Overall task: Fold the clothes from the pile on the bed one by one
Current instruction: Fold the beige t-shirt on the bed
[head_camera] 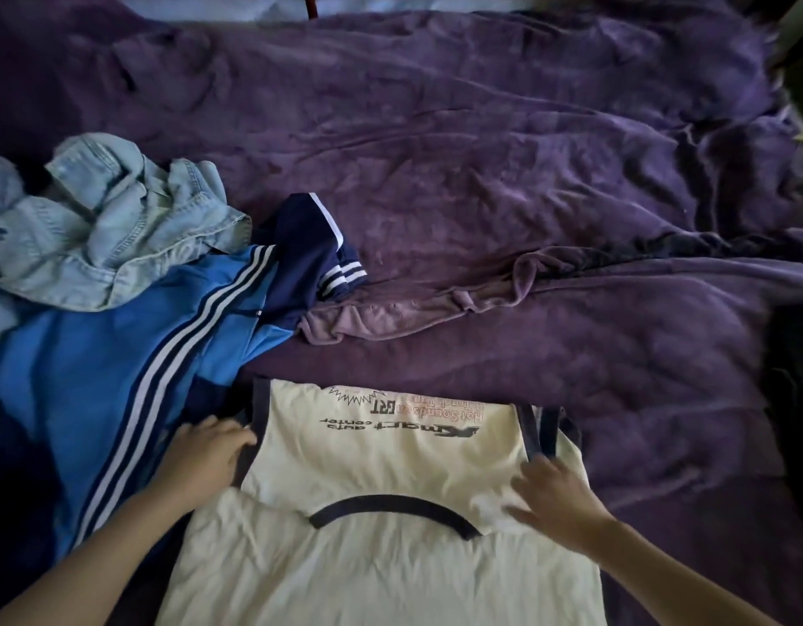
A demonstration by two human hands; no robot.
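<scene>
**Fig. — Squaring a fold.** The cream T-shirt (381, 467) lies on the purple blanket (526, 219) at the near side of the bed. Its printed part is turned over on top, and the dark neck trim shows below it.

Judged step: evening up this fold before the next one. To do it well — keep both side edges level, tuck the dark-trimmed sleeves inside the outline, smooth creases outward w/ flat palms, and don't drag the blanket underneath.

- **L hand** (210, 449): forearm enters from lower left. Fingers are bent at the shirt's left sleeve edge; can't tell whether they pinch the trim or only rest there.
- **R hand** (557, 494): forearm enters from lower right, palm down. Fingers are spread & straight on the right shoulder area, holding nothing.

Rest of pile — denim shirt (120, 228) over blue striped jersey (120, 363) — sits just left of the T-shirt.
</scene>
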